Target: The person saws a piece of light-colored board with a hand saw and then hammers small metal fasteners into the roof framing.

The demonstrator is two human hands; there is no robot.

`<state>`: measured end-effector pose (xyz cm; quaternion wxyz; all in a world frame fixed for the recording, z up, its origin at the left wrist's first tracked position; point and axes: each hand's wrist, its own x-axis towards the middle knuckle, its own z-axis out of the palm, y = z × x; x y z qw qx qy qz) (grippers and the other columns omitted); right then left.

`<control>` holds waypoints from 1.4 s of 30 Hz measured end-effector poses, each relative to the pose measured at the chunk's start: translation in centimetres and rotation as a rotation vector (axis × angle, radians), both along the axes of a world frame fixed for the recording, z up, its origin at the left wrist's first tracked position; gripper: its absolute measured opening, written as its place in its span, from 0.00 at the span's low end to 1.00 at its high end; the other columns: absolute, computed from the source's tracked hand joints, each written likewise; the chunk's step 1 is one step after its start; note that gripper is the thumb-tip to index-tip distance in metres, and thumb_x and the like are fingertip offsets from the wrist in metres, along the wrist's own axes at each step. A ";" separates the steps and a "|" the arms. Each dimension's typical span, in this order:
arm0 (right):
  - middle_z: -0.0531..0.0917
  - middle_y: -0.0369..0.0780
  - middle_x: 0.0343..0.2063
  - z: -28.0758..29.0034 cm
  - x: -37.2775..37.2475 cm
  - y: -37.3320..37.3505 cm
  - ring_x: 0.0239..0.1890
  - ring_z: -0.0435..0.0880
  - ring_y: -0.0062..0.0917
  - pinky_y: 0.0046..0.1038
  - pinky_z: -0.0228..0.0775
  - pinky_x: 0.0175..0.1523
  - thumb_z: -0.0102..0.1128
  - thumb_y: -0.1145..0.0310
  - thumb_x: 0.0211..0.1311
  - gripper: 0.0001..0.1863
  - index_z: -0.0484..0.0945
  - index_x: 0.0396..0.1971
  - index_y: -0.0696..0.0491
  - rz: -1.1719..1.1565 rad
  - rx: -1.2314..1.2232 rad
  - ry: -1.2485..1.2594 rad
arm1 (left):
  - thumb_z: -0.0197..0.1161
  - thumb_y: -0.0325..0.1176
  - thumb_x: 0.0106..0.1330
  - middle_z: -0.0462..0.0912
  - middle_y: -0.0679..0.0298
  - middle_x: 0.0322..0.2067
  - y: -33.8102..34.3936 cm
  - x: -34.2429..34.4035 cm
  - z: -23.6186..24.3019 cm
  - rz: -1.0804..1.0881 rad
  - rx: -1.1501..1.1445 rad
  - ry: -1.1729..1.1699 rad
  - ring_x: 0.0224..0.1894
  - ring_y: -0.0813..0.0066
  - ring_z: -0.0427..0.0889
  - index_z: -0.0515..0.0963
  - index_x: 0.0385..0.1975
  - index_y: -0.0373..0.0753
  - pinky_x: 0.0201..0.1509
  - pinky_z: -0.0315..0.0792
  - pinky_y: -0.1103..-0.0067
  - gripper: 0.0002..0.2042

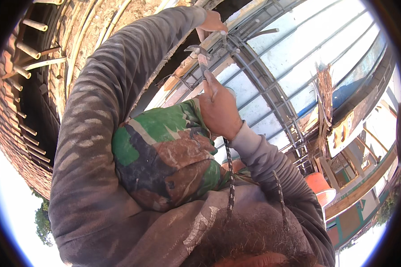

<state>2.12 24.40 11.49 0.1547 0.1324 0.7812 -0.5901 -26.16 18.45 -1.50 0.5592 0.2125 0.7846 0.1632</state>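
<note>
My right hand is wrapped round the handle of a claw hammer, in front of my bent knee in camouflage trousers. The hammer's metal head lies just over a wooden board along the edge of the steel bars. Stretched out past the knee, my left hand has its fingers bent at the far end of that board, close to a short upright metal piece. What those fingers pinch, if anything, is too small to make out.
Tied steel reinforcing bars cross over pale panels. A bundle of thin brown strands lies on the right, with an orange bucket nearer. To the left are a tiled roof, bamboo poles and a dark gap.
</note>
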 end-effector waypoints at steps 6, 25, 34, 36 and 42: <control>0.80 0.67 0.51 0.3 0.4 -0.4 0.57 0.82 0.56 0.41 0.72 0.63 0.49 0.73 0.66 0.30 0.66 0.66 0.71 0.049 -0.009 0.056 | 0.67 0.44 0.67 0.84 0.55 0.41 -2.3 -1.3 -4.7 -0.200 -0.042 0.102 0.43 0.54 0.89 0.82 0.53 0.48 0.43 0.89 0.64 0.17; 0.85 0.58 0.39 -1.3 1.9 -1.1 0.44 0.83 0.56 0.52 0.61 0.63 0.51 0.68 0.65 0.35 0.61 0.72 0.62 0.030 0.136 0.204 | 0.60 0.48 0.66 0.87 0.40 0.46 -1.7 -1.4 -2.7 -0.122 0.024 0.033 0.40 0.48 0.92 0.79 0.52 0.19 0.47 0.89 0.67 0.31; 0.81 0.64 0.49 -0.6 0.7 0.0 0.53 0.81 0.58 0.46 0.71 0.62 0.52 0.72 0.63 0.31 0.67 0.67 0.68 0.134 0.087 0.039 | 0.68 0.53 0.62 0.78 0.53 0.44 -0.5 0.1 0.0 0.120 -0.107 -0.033 0.46 0.51 0.87 0.80 0.44 0.23 0.42 0.92 0.62 0.31; 0.81 0.63 0.50 -0.1 0.9 0.2 0.54 0.81 0.58 0.45 0.71 0.63 0.52 0.71 0.64 0.31 0.67 0.67 0.67 0.147 0.098 0.039 | 0.68 0.53 0.61 0.79 0.53 0.43 -0.1 0.2 0.7 0.116 -0.113 -0.018 0.45 0.53 0.87 0.80 0.45 0.23 0.41 0.92 0.62 0.31; 0.82 0.61 0.53 -0.2 2.4 3.1 0.57 0.82 0.50 0.41 0.71 0.64 0.56 0.70 0.64 0.33 0.66 0.68 0.67 0.182 -0.086 -0.016 | 0.65 0.49 0.65 0.85 0.38 0.49 -0.7 0.4 1.5 0.101 -0.050 -0.018 0.42 0.45 0.90 0.77 0.53 0.19 0.49 0.89 0.63 0.32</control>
